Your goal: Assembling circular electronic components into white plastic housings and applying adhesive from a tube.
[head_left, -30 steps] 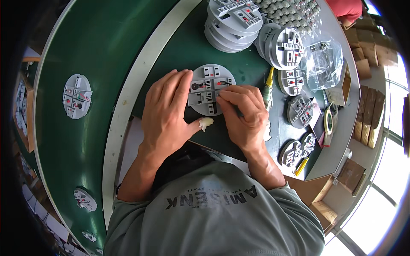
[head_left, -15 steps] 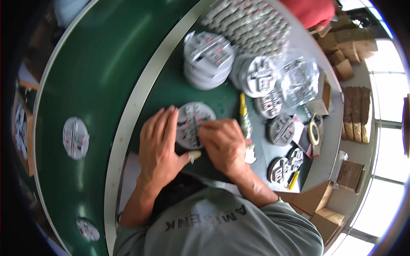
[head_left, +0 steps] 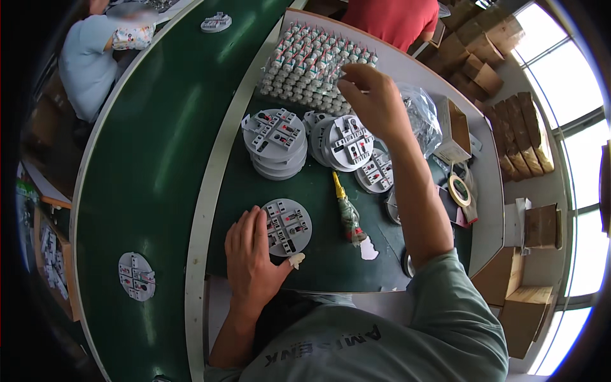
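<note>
A round grey disc [head_left: 298, 219] with white blocks and small red parts lies on the green bench. Along its left edge rests my left hand [head_left: 250, 261], fingers straight and together, thumb held apart at the lower edge. A pale scrap or wrap [head_left: 296, 260] shows at the thumb tip. My right hand [head_left: 379, 99] reaches far forward to the right side of a dense block of small grey cylindrical parts [head_left: 312, 70] with red wires. Its fingers are half bent, a gap shows before the thumb, and nothing is visible in them.
Stacked discs [head_left: 277, 162] stand beyond the working disc, with more discs [head_left: 350, 143] beside them. A yellow-tipped, green-wrapped tool [head_left: 347, 213] lies right of centre. Tape [head_left: 459, 191] and a clear bag [head_left: 420, 118] are at right. Leftward, a green conveyor [head_left: 165, 191] carries discs; two people sit beyond.
My right hand has left the disc and moved forward to the block of small parts. My left hand stays at the disc's left edge. The view has shifted.
</note>
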Demonstrator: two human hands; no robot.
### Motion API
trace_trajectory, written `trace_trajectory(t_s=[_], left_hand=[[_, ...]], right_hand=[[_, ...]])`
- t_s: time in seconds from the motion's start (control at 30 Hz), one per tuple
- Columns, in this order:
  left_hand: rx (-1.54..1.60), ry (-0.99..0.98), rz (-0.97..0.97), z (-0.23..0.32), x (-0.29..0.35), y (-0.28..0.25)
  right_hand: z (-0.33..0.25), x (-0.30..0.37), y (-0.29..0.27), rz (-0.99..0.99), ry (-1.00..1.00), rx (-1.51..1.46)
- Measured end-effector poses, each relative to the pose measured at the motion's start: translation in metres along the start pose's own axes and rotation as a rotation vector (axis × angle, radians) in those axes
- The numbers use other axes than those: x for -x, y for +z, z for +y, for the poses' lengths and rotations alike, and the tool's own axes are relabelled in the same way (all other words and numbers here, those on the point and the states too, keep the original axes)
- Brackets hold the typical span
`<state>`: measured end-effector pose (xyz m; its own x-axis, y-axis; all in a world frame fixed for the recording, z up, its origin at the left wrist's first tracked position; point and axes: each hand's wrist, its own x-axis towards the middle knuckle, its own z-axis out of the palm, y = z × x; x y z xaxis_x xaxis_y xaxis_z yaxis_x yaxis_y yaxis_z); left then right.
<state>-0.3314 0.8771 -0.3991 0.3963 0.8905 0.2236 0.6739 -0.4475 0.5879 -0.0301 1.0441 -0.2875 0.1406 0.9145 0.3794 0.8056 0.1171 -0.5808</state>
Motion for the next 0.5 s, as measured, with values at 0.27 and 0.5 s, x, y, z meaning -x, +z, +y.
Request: trace_trajectory(t_s=[0.27, 0.5], left_hand=[[0.006, 0.001, 0.036, -0.007, 0.009, 0.004], [0.032, -0.02, 0.041, -0.005, 0.005, 0.003]], right_hand=[[0.007, -0.042, 0.062, -0.084, -0.033, 0.227], [-0.004, -0.023, 0.054, 0.036, -0.018, -0.053]])
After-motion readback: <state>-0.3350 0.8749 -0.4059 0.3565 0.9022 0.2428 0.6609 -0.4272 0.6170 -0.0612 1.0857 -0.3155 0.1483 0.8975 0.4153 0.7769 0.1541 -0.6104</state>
